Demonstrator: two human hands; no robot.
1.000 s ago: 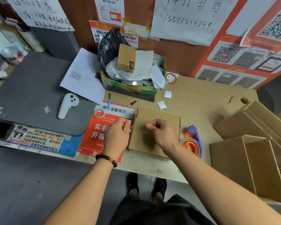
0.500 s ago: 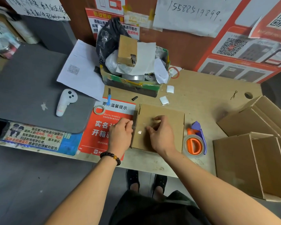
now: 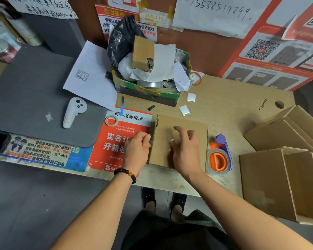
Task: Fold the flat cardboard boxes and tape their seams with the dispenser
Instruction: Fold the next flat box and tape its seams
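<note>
Folded cardboard box [image 3: 179,141] on the wooden surface [image 3: 233,105], directly under and between both hands. Left hand [image 3: 137,150] at the box's left edge, fingers curled, thumb and forefinger pinching at that edge, apparently on tape, though too small to tell for sure; beaded bracelet [image 3: 126,175] on that wrist. Right hand [image 3: 185,150] flat on top of the box, fingers spread and relaxed, pressing down on a strip of clear tape that glints faintly beneath the fingertips. Orange and purple tape dispenser [image 3: 220,157] just right of the right hand, lying on the surface beside the box, untouched. Further right, well apart from the hands, a stack of cardboard boxes [image 3: 282,170]. Under and left of the left hand, a red printed notice [image 3: 116,141] with a small tape roll [image 3: 111,120] on its upper corner. Beyond the hands, a cluttered open carton [image 3: 152,91] of paper and bags. Far left of the left hand, a white controller [image 3: 73,112] on a grey mat [image 3: 25,98].
</note>
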